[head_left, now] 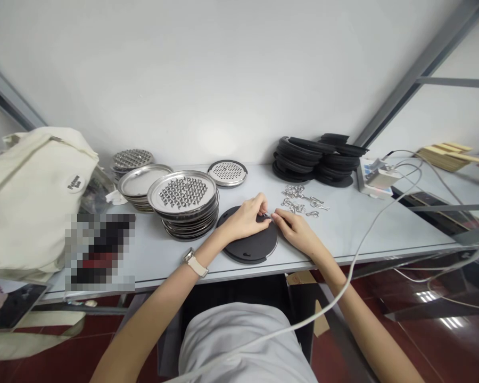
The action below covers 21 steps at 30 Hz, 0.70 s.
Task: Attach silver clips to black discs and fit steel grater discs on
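Observation:
A black round plate (249,246) lies on the table in front of me, with a small dark knob on its near part. My left hand (248,219) reaches over the plate's far side, its fingers curled into a pinch near the right rim. From the right, my right hand (294,227) meets it, thumb and forefinger pinched on a small shiny metal piece (267,215). What the left fingers grip is mostly hidden by the hand. Several loose wire-like metal clips (297,201) lie scattered just beyond my right hand.
Metal grater discs (183,194) are stacked left of the plate, beside shallow metal lids (143,181). One grater disc (228,173) lies near the wall. Black rings (297,157) are piled at the back right, near a power strip (377,178). A white cable (355,266) hangs across my right forearm.

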### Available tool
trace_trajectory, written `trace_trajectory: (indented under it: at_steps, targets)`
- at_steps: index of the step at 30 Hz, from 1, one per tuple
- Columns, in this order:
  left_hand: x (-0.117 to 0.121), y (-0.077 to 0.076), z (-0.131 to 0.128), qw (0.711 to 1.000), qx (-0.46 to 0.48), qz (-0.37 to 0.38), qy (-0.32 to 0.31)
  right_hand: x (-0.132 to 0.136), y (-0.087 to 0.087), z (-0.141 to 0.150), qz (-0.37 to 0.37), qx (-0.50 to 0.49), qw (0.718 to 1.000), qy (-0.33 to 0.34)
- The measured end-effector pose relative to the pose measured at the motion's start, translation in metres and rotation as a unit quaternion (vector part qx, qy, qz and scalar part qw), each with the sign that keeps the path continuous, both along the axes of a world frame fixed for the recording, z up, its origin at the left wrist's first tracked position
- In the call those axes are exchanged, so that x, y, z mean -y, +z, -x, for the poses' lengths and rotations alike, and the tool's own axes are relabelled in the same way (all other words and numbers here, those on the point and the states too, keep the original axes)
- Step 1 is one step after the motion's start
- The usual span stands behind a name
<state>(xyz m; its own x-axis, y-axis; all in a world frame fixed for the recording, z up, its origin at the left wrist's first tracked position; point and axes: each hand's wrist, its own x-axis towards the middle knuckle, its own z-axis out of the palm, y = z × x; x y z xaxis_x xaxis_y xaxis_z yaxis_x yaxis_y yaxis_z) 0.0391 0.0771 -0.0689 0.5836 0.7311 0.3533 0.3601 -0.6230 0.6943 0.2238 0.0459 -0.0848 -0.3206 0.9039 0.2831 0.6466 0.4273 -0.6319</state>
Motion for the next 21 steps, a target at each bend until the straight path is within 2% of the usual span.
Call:
trace_trajectory:
  at_steps: [6,12,21]
  targets:
    - [0.0001,0.0009,-0.0005,1.000,-0.003,0.003,0.004,-0.0003,-0.0005,0.0003,-0.001,-0.005,1.000,-0.005]
    - [0.0003,-0.0010,-0.0009,1.000,0.010,0.012,-0.016,-0.0036,-0.0058,-0.0065,0.012,-0.039,0.998,-0.043]
    - [0.0024,0.0016,-0.0007,0.996,-0.037,-0.076,0.011,-0.0025,-0.0059,0.0005,0.004,-0.030,0.999,-0.032]
